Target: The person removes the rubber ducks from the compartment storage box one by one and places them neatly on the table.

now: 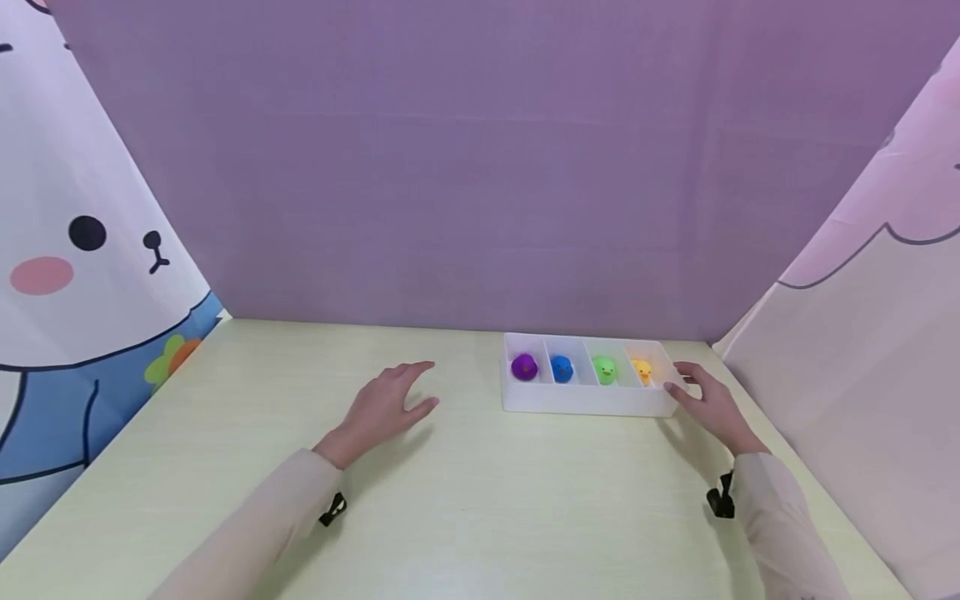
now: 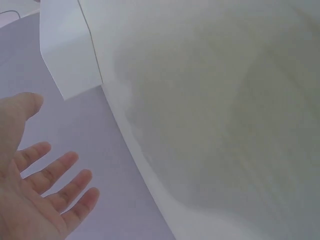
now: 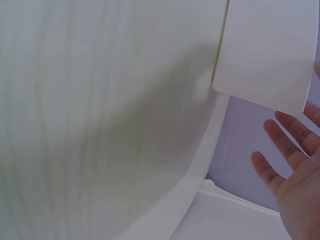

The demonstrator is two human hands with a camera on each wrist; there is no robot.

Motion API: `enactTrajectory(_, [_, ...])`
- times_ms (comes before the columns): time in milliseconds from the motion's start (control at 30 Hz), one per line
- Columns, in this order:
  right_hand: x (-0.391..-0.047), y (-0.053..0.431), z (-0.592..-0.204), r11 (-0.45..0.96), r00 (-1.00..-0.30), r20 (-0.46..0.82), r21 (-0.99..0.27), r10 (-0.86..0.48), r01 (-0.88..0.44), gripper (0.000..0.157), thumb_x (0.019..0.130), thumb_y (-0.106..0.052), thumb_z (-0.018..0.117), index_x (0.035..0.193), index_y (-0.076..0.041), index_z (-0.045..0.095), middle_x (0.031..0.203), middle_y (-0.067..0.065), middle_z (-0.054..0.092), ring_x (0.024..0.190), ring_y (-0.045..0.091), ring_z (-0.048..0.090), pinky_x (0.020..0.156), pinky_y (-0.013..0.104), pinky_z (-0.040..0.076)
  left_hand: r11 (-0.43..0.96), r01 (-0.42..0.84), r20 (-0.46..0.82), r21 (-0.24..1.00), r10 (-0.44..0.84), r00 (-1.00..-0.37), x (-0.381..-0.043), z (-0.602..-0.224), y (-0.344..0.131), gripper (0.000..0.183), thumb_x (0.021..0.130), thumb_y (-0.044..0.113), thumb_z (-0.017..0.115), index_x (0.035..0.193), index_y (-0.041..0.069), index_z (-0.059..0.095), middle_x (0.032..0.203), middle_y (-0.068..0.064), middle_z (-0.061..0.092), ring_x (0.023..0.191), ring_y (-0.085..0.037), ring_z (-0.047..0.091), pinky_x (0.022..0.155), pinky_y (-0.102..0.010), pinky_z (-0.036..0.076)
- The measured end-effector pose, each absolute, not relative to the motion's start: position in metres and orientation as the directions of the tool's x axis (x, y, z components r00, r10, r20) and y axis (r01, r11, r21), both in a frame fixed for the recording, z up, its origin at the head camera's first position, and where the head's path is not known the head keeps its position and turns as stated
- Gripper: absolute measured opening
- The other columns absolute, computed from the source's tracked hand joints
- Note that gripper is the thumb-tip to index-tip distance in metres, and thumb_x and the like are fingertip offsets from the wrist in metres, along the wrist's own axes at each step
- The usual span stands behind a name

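A white four-compartment box lies lengthwise near the back of the table. From left to right it holds a purple ball-like toy, a blue duck toy, a green duck toy and a yellow duck toy, one per compartment. My right hand is at the box's right end, thumb and a fingertip touching or very near its wall; the other fingers are spread in the right wrist view. My left hand hovers left of the box, apart from it, thumb and fingers extended and holding nothing.
The pale wooden table runs back to a purple backdrop. Cartoon-printed cloths hang on the left and the right. Black straps show at both sleeves.
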State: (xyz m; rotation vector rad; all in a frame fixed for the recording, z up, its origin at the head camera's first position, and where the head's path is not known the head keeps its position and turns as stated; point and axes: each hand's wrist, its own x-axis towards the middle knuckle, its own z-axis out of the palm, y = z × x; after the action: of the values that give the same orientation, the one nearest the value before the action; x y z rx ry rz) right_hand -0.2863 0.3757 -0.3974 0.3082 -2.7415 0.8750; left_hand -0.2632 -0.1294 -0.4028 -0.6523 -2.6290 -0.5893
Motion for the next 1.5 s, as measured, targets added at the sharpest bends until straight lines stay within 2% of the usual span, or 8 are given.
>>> enactTrajectory(267, [-0.290,0.378,-0.398,0.782,-0.954,0.273,-0.564,-0.127,-0.265,0.048,0.094,-0.030,0.049,0.128,0.003,0.042,0.131,0.029,0.043,0.112,0.046,0.046,0.090,0.060,0.039,0.787,0.501,0.417,0.359,0.344,-0.841,-0.270,-0.400,-0.103,0.052,0.086,0.040,0.059,0.131,0.018,0.048,0.124,-0.005,0.058,0.104,-0.028,0.058,0.075,-0.044,0.053])
enactTrajectory(500, [-0.295,0.376,-0.397,0.783,-0.960,0.249,-0.568,-0.131,-0.254,0.047,0.094,-0.031,0.048,0.127,0.002,0.044,0.130,0.029,0.043,0.114,0.046,0.044,0.092,0.058,0.040,0.773,0.481,0.400,0.413,0.320,-0.859,-0.277,-0.401,-0.085,0.050,0.085,0.039,0.060,0.129,0.018,0.050,0.118,-0.004,0.061,0.100,-0.024,0.059,0.073,-0.040,0.053])
enactTrajectory(800, [-0.297,0.375,-0.398,0.778,-0.977,0.191,-0.598,-0.098,-0.195,0.050,0.095,-0.035,0.046,0.129,0.001,0.040,0.133,0.031,0.039,0.118,0.046,0.038,0.092,0.059,0.038,0.738,0.475,0.393,0.480,0.303,-0.868,-0.289,-0.403,-0.062,0.049,0.085,0.041,0.060,0.127,0.017,0.051,0.115,-0.004,0.063,0.104,-0.023,0.059,0.081,-0.041,0.052])
enactTrajectory(1000, [-0.299,0.376,-0.399,0.766,-0.982,0.167,-0.618,-0.089,-0.175,0.053,0.095,-0.037,0.045,0.131,0.001,0.037,0.134,0.032,0.036,0.121,0.047,0.034,0.095,0.061,0.035,0.718,0.472,0.384,0.512,0.300,-0.873,-0.294,-0.401,-0.046,0.048,0.085,0.040,0.059,0.127,0.017,0.051,0.115,-0.004,0.063,0.104,-0.023,0.059,0.081,-0.040,0.052])
enactTrajectory(1500, [-0.299,0.374,-0.400,0.750,-0.982,0.167,-0.638,-0.085,-0.174,0.052,0.095,-0.033,0.046,0.133,0.002,0.036,0.134,0.033,0.036,0.120,0.048,0.035,0.095,0.060,0.035,0.713,0.453,0.310,0.536,0.333,-0.891,-0.305,-0.401,-0.014,0.051,0.086,0.043,0.058,0.130,0.020,0.047,0.127,-0.006,0.055,0.114,-0.026,0.053,0.086,-0.045,0.050])
